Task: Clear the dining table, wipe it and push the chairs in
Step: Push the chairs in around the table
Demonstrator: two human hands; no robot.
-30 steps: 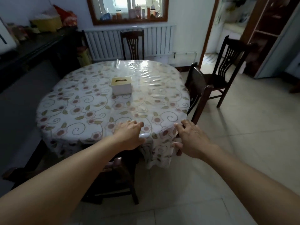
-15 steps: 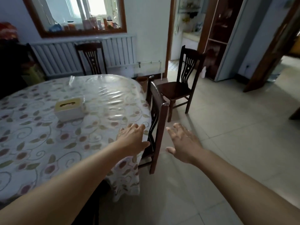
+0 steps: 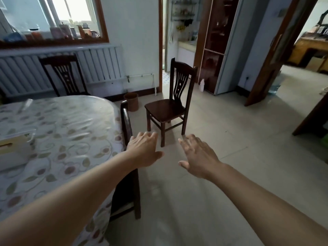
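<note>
Three dark wooden chairs were in view. One chair (image 3: 128, 157) stood tucked against the right edge of the worktop (image 3: 74, 125), its backrest just beside the hanging cloth. A second chair (image 3: 64, 73) stood at the far side of the worktop, in front of the white radiator (image 3: 99, 63). The third chair (image 3: 171, 105) stood well apart from the worktop on the tiled floor (image 3: 221, 157), near the doorway.

The worktop wore a floral cloth under clear plastic, and carried one tissue box (image 3: 15, 148) at the left edge of view.

Two bare hands reached forward, both empty. The left hand (image 3: 144, 151) was spread flat, palm down, over the top of the tucked chair's backrest; whether it touched the wood could not be told. The right hand (image 3: 198, 157) hung over the floor with fingers spread wide, holding nothing.

One small brown bin (image 3: 131, 101) sat on the floor between the worktop and the third chair, and one white bottle (image 3: 201, 85) stood by the tall cabinet (image 3: 215, 41).
</note>
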